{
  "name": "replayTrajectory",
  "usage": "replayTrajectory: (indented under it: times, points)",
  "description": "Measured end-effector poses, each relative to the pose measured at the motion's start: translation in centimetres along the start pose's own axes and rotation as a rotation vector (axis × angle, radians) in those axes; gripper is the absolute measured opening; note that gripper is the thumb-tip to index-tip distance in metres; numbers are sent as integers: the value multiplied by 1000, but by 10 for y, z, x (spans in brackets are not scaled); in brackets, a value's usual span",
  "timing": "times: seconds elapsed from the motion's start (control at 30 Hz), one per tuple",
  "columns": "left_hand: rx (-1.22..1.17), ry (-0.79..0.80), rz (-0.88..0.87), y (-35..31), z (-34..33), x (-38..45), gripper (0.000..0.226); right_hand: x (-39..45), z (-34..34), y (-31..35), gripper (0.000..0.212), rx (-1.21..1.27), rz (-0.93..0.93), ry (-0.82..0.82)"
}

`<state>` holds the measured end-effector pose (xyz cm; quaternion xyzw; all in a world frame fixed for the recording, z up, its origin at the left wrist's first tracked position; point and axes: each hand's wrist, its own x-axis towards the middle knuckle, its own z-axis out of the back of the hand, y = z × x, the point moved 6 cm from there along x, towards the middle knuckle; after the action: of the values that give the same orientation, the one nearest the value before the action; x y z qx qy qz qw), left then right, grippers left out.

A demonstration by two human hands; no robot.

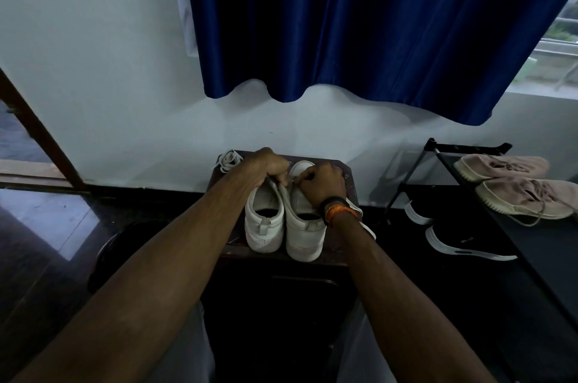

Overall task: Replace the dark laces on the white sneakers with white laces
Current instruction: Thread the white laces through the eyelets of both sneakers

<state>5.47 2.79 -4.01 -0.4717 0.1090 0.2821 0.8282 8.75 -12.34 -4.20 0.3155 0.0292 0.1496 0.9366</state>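
Two white sneakers stand side by side, heels toward me, on a small dark stool [350, 176]. My left hand [266, 165] grips the front of the left sneaker [264, 220], fingers curled over its lacing area. My right hand [319, 179] lies curled over the lacing area of the right sneaker [301, 232] and pinches something small between the shoes; what it is cannot be made out. Both hands hide the laces on the shoes. A loose bundle of white laces [230, 160] lies at the stool's far left corner.
A black shoe rack [444, 151] stands to the right, with two beige sneakers [513, 182] on top and dark shoes with white soles [463, 242] lower down. A white wall and a blue curtain [359, 23] are behind the stool. A doorway opens at left.
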Motion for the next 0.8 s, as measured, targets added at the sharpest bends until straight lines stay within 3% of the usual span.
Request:
replayTrajectory:
  times: [0.17,0.33,0.43,0.53,0.63,0.8]
  points:
    - [21,11,-2,-1,0,-3,47,-4,4,6,28,-125,-4,-66]
    - [36,5,-1,-3,2,-9,54,-2,0,10,24,-180,106,15]
    - [25,8,-12,-3,3,-13,37,-3,1,9,18,-138,116,26]
    - [18,21,-43,-1,5,-11,37,-5,5,9,16,-50,104,1]
    - [37,20,-84,-3,7,-14,17,-7,8,10,18,-20,104,-20]
    - [169,-22,-182,-4,6,-14,18,-8,8,9,26,98,60,-32]
